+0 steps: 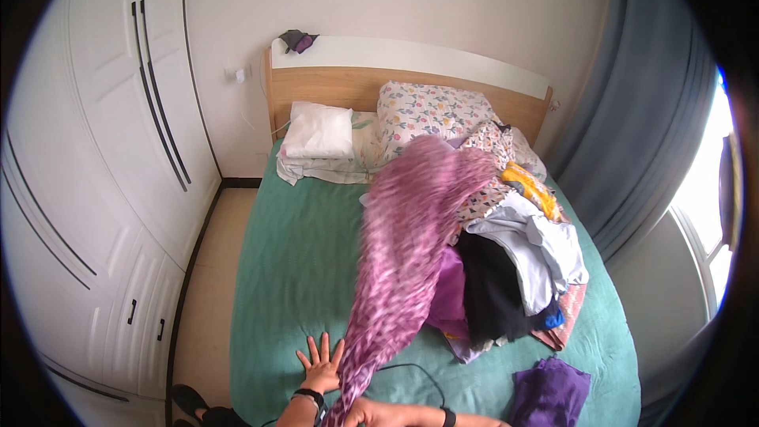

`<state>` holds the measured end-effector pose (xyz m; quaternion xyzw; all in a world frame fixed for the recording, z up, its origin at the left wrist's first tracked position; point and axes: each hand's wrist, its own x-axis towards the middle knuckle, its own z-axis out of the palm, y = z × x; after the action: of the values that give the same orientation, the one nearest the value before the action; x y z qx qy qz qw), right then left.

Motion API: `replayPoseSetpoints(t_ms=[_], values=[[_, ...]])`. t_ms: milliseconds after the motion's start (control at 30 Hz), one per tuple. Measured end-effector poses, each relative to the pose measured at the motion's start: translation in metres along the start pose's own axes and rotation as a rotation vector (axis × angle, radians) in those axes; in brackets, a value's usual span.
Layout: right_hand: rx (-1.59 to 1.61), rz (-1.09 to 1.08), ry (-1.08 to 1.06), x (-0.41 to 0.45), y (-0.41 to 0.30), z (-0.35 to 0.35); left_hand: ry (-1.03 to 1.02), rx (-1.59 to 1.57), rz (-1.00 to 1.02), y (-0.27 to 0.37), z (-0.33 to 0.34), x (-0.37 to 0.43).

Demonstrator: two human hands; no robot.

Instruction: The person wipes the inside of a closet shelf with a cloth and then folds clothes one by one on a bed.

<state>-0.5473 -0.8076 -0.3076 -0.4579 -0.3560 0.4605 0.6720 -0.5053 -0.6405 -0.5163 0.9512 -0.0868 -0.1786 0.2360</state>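
Note:
A pink and purple patterned cloth point(403, 237), blurred by motion, stretches up over the bed from my right hand point(370, 412), which grips its gathered lower end. Spread flat with fingers apart, my left hand point(322, 365) rests on the green bedsheet point(284, 261) just left of the cloth. To the cloth's right lies a heap of clothes with a black garment point(492, 284), a light blue garment point(533, 249), a yellow piece point(529, 188) and a purple garment point(449, 290). A folded dark purple garment point(551, 391) lies near the bed's lower right edge.
A white pillow point(318, 131) and a flowered pillow point(436, 110) lie by the headboard point(332, 80), on which a dark cloth item point(298, 41) hangs. White wardrobes point(112, 101) stand at left, a grey-blue curtain point(628, 101) hangs at right. A black cable point(424, 370) crosses the sheet.

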Motion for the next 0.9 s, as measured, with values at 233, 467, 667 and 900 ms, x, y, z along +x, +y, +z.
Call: replayPoseSetpoints(t_ms=[233,467,667,900], values=[[0.075,0.083,0.208,-0.069,0.036,0.081,-0.043,0.256,0.214,-0.061,0.014,-0.019],[-0.150,-0.137,0.028,-0.073,0.003,0.118,0.350,0.131,0.248,-0.003,-0.040,-0.039],[-1.016,-0.485,0.392,-0.054,-0.105,0.200,0.642,0.278,0.215,-0.003,-0.123,-0.096],[-0.915,-1.067,-0.050,-0.033,-0.120,0.259,0.578,-0.626,0.610,0.107,-0.169,-0.240]])
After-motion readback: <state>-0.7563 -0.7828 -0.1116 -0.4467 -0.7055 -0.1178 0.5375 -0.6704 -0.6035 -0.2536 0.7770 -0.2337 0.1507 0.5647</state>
